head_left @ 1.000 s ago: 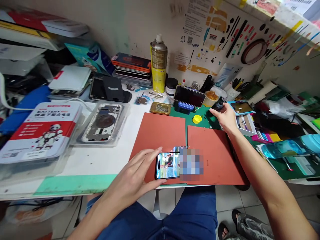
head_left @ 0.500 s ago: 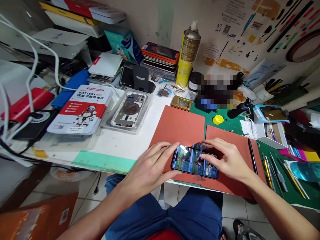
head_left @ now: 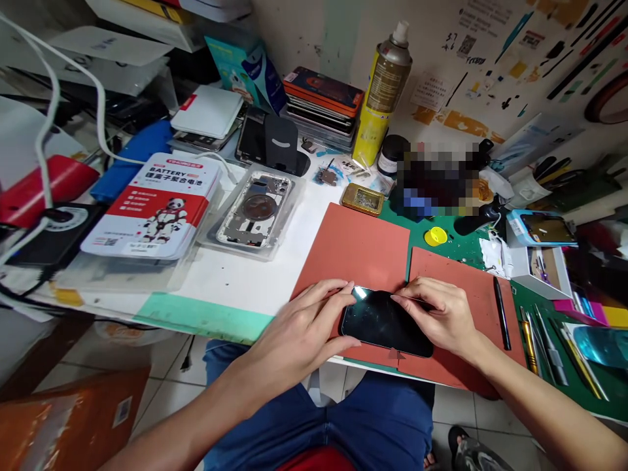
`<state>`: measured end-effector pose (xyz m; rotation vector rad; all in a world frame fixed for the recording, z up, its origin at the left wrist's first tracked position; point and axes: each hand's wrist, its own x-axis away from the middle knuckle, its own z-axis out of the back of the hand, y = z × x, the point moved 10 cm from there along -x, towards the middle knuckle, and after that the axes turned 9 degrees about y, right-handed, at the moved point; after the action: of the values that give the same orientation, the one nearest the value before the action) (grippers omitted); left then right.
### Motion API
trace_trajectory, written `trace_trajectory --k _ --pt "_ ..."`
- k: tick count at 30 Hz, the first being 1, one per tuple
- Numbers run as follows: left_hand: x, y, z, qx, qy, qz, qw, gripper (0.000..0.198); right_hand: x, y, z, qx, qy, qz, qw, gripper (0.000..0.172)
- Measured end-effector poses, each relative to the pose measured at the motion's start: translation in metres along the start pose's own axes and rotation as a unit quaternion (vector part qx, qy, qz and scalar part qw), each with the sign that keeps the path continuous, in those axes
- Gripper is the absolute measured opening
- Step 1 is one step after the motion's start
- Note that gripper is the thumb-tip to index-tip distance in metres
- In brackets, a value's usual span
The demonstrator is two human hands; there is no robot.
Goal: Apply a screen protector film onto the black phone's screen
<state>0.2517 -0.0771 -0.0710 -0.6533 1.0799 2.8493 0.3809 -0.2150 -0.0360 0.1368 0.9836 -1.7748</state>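
Note:
A smartphone (head_left: 385, 322) with a dark screen lies flat on two red-brown mats (head_left: 360, 252) at the desk's near edge. My left hand (head_left: 304, 330) grips its left end, fingers curled round the top and bottom edges. My right hand (head_left: 439, 314) rests on its right end, fingers bent and pressed on the screen and upper edge. A black pen-like tool (head_left: 501, 313) lies on the mat just right of my right hand.
A phone rear housing in a clear tray (head_left: 255, 210) and a red-and-white battery box (head_left: 157, 206) sit at the left. A yellow spray can (head_left: 380, 98), a stack of phones (head_left: 321, 104), a gold tin (head_left: 363, 198) and a yellow cap (head_left: 435, 236) stand behind. Tools (head_left: 544, 340) fill the right.
My right hand came back from the far side of the desk onto the phone's right end. The phone's screen went from lit to dark. The view shifted right and closer.

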Motion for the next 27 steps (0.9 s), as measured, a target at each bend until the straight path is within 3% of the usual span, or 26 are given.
trace_trajectory --k 3,27 --pt "-0.001 0.002 0.001 0.000 -0.004 -0.011 1.000 0.035 -0.001 -0.001 -0.001 -0.003 0.006 0.005 1.000 0.013" --pt "-0.003 0.006 -0.002 -0.017 -0.015 -0.032 0.999 0.048 -0.009 -0.007 -0.016 -0.037 0.015 0.028 0.999 0.015"
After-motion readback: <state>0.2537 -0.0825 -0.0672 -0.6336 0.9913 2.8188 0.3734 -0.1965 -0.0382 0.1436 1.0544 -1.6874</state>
